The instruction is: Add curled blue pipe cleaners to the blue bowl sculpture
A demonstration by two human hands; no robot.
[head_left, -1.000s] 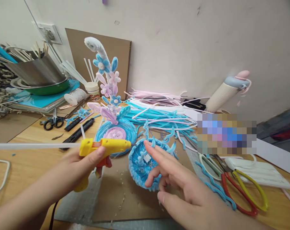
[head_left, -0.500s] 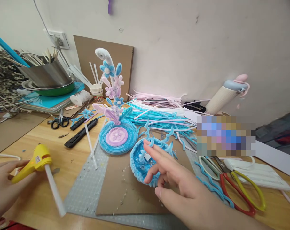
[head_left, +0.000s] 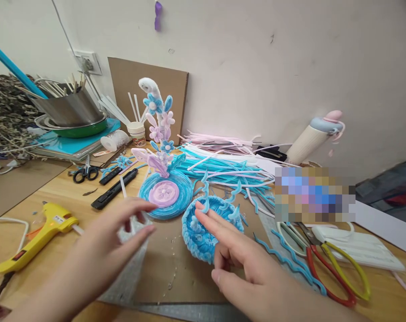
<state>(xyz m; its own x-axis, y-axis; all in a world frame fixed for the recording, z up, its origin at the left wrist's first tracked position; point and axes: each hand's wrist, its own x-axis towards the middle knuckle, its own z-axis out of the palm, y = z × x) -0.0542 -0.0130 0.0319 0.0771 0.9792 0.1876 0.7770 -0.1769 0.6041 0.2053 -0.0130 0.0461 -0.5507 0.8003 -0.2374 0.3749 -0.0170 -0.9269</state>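
Released since the earlier frame, the yellow glue gun (head_left: pixel 40 237) lies on the desk (head_left: pixel 68 194), lower left. Right of it, the left hand (head_left: pixel 112 246) has its grip open, empty. At centre, the blue fuzzy bowl (head_left: pixel 201 245) sits under the right hand's (head_left: pixel 243 259) fingertips, that grip partly open.

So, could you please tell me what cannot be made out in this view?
All in the head view:
Whatever is under the pixelated patch: masked.
Blue bowl, near right side: behind the right hand.
Yellow glue gun: label lettering too small.
Red thing, bottom left: cut off by the edge.
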